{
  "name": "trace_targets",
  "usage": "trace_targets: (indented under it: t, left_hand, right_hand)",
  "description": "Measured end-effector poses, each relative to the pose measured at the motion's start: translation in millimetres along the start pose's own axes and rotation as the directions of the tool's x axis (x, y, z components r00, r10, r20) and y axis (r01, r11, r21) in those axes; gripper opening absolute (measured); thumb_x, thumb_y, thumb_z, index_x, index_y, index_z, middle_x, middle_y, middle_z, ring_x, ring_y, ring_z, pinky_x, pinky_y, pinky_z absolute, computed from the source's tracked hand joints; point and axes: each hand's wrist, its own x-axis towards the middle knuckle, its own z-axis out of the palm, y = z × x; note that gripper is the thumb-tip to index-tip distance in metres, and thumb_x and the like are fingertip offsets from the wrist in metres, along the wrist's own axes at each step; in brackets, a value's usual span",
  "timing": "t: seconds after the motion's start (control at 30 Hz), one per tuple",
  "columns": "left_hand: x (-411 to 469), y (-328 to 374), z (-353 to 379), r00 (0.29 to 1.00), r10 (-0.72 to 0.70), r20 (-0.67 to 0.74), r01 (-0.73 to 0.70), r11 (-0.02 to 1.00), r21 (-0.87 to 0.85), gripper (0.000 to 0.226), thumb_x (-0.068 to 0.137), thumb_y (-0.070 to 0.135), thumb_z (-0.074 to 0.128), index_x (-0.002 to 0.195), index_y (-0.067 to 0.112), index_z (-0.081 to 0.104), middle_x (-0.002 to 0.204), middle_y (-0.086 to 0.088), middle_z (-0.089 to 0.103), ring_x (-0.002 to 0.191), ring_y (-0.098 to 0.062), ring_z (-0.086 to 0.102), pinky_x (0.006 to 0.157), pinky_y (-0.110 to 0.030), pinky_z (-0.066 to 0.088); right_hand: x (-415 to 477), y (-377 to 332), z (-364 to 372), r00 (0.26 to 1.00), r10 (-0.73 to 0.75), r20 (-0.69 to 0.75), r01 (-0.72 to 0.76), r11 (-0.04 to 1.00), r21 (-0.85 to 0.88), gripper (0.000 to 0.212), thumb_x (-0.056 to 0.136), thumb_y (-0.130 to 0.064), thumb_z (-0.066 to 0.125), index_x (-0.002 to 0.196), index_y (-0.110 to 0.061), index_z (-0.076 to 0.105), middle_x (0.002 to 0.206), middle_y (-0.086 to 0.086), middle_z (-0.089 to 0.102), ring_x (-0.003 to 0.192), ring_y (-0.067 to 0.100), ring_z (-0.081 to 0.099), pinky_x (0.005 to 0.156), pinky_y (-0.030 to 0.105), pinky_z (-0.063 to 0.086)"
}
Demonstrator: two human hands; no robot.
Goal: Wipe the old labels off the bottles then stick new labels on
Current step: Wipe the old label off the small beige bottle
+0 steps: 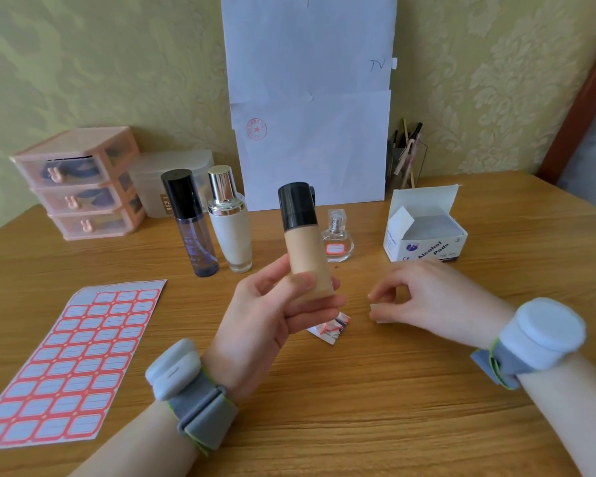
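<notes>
My left hand [272,308] holds a beige foundation bottle [305,249] with a black cap upright above the table's middle. No label shows on its facing side. My right hand [424,297] hovers just above the table to the right, fingers pinched on a small white pad [375,313]. A torn pad wrapper [331,327] lies below the bottle. A sheet of red-bordered labels [73,363] lies at the front left. Behind stand a purple bottle [191,225], a cream bottle with silver cap [229,222] and a small perfume bottle [336,241] bearing a red-bordered label.
An open box of alcohol pads [427,232] sits at the right. Pink drawers [83,184] and a frosted container [152,180] stand at the back left. White papers [310,108] lean on the wall, with a pen holder [405,160] beside them.
</notes>
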Motion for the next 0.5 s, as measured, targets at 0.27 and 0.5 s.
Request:
trace_targets:
  t: [0.27,0.5]
  left_hand:
    - [-1,2,1,1.000,-0.008,0.016,0.009,1.000,-0.009,0.022,0.085,0.016,0.063,0.099,0.018,0.079,0.101,-0.023,0.075,0.087,-0.033,0.076,0.070,-0.031,0.062]
    - [-1,2,1,1.000,-0.013,0.008,0.013,1.000,-0.006,0.022,0.082,0.020,0.069,0.101,0.015,0.079,0.102,-0.025,0.075,0.085,-0.034,0.076,0.070,-0.031,0.062]
  right_hand:
    - [3,-7,2,0.986,0.044,-0.160,0.013,0.940,0.341,0.012,0.084,-0.039,0.073,0.079,-0.030,0.076,0.066,-0.018,0.066,0.055,-0.002,0.051,0.052,0.012,0.038]
    - [18,-68,-6,0.902,0.244,-0.355,0.260,0.348,0.901,0.012,0.089,-0.021,0.071,0.089,-0.012,0.079,0.069,0.011,0.059,0.061,0.016,0.054,0.046,0.026,0.042]
